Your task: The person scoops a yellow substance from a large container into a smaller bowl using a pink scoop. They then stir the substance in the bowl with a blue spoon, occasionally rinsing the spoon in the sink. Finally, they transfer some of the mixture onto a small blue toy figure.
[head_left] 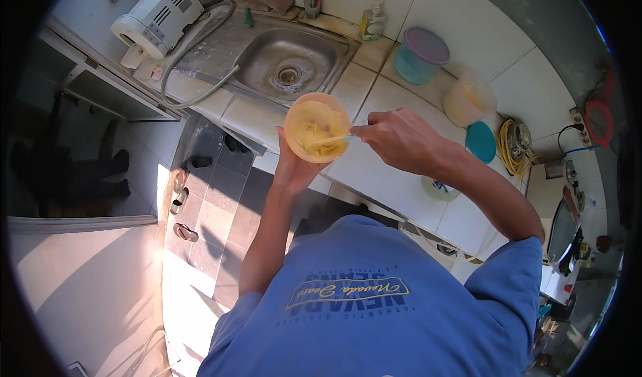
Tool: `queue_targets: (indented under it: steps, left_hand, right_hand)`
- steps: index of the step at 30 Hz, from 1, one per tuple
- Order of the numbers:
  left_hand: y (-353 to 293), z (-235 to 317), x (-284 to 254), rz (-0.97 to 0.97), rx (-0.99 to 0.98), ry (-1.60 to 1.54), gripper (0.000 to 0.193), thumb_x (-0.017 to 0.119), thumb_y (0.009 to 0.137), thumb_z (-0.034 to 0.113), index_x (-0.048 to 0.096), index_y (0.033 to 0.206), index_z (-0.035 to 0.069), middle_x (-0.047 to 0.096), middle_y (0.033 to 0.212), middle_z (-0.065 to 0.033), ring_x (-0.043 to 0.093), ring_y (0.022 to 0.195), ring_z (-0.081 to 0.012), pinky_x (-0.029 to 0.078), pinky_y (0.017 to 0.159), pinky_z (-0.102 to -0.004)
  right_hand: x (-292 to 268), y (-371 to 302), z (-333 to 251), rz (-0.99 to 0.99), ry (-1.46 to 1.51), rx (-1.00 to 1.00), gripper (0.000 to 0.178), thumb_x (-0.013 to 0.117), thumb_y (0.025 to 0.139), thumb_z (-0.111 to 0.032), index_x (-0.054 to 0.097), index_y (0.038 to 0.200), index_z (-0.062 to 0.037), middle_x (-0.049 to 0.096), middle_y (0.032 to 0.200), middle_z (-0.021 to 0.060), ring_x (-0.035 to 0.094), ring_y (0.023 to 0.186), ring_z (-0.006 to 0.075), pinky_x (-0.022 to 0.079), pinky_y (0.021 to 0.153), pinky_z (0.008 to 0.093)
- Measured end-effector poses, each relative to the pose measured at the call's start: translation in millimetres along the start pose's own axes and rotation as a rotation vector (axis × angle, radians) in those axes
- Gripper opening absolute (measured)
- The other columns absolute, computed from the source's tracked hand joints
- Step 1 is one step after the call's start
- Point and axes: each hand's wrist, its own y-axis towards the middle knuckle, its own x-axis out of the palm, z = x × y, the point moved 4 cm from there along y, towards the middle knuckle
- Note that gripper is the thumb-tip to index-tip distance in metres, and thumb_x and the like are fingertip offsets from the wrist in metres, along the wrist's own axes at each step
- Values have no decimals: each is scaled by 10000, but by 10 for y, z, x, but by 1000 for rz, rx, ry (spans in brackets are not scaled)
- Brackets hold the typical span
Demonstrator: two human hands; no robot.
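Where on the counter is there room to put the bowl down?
The left hand holds the orange bowl and the right hand stirs in it. Bare white tiles lie on the counter, between the sink and the pale tub. Toward the wall it is crowded: the teal lidded tub, the soap bottle, the teal lid.

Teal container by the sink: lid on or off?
On. The teal container on the counter has its purple lid seated flat across the top.
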Motion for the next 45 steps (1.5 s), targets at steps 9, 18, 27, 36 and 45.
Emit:
queue_targets:
  steps: [9, 18, 27, 36, 45]
  left_hand:
    - [-27, -130, -203, 191, 253, -104, 490, 412, 1010, 361, 427, 1403, 70, 512, 1372, -161, 528, 1241, -337, 443, 1047, -528]
    - [-661, 42, -892, 294, 140, -244, 552, 459, 973, 476, 487, 1366, 90, 528, 1366, -147, 520, 1249, -344, 417, 1055, -569]
    - [-1030, 422, -1123, 344, 210, -201, 529, 421, 976, 446, 507, 1342, 75, 549, 1335, -166, 529, 1235, -353, 411, 1050, -580]
    - [-861, 973, -1339, 506, 269, -427, 589, 471, 930, 540, 535, 1310, 95, 565, 1298, -163, 530, 1203, -370, 376, 1048, -596]
    - [-617, 1561, -1553, 627, 451, -425, 691, 525, 871, 598, 502, 1353, 103, 561, 1304, -166, 512, 1223, -377, 345, 1067, -597]
  right_hand:
    - [-399, -332, -766, 253, 1028, -291, 580, 709, 877, -205, 449, 1365, -29, 581, 1239, 161, 559, 1168, 301, 398, 1027, 499]
    - [-499, -380, -1757, -237, 2251, -1241, 622, 769, 846, -154, 367, 1277, 47, 542, 1099, 185, 591, 1038, 263, 486, 880, 354]
    - [208, 190, -1311, -167, 1635, -593, 777, 733, 885, -249, 295, 1480, -10, 535, 1296, 154, 582, 1134, 237, 475, 970, 361]
    - [966, 2357, 1523, 315, 1921, 308, 311, 578, 972, -196, 574, 1221, -11, 624, 1135, 79, 615, 1046, 178, 511, 930, 352]
    - [1614, 4893, 3662, 647, 2293, 529, 288, 553, 957, -57, 568, 1238, 5, 629, 1011, 83, 619, 806, 121, 512, 604, 162]
